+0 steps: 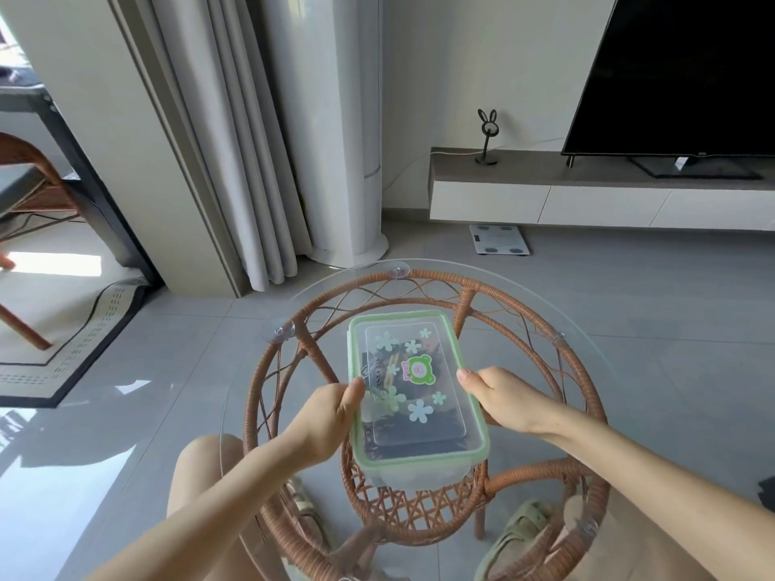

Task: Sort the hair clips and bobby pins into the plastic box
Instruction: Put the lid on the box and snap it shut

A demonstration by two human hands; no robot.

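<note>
A clear plastic box (419, 463) with a green-rimmed lid and flower stickers stands lengthwise on the round glass table (587, 354). Dark hair clips and bobby pins (402, 356) show dimly through the lid. My left hand (331, 417) grips the box's left long side, thumb up against the lid's edge. My right hand (503, 398) grips the right long side, thumb on the green rim. The lid sits on the box; whether it is latched I cannot tell.
The glass top rests on a brown wicker frame (293, 371) with suction cups (285, 329). Beyond it are curtains (235, 140), a white column (335, 119), a scale (499, 239) on the floor and a TV (679, 73) on a low cabinet. My knees and sandals show below.
</note>
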